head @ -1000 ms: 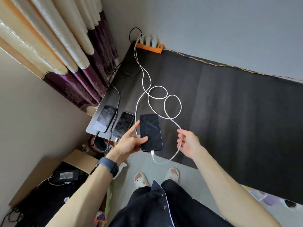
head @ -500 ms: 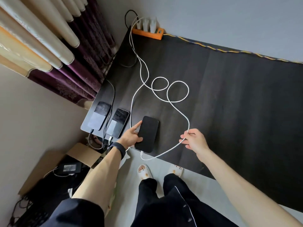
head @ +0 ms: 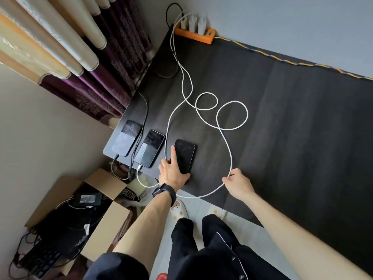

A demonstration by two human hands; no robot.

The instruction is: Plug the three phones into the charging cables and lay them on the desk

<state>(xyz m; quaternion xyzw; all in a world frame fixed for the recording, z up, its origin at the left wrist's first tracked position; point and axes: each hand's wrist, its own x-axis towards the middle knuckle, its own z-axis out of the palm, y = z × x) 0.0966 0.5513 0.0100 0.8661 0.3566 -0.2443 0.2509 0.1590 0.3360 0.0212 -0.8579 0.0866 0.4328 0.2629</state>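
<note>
Three dark phones lie side by side at the desk's (head: 292, 128) near left corner. The left phone (head: 126, 138) has a black cable at its near end; the middle phone (head: 149, 150) has a white plug. My left hand (head: 174, 171) rests on the right phone (head: 185, 155), gripping its near end with one finger stretched along its left edge. A long white cable (head: 228, 146) loops across the desk and curves back toward that phone under my wrist. My right hand (head: 238, 183) pinches this cable just past the front edge.
An orange power strip (head: 194, 36) with white chargers sits at the desk's far left corner by the wall. Curtains (head: 84, 57) hang at the left. An open cardboard box (head: 84, 211) with cables stands on the floor below the desk corner.
The right phone went from raised in my left hand to flat on the desk beside the other two. My right hand drew the white cable rightward along the front edge.
</note>
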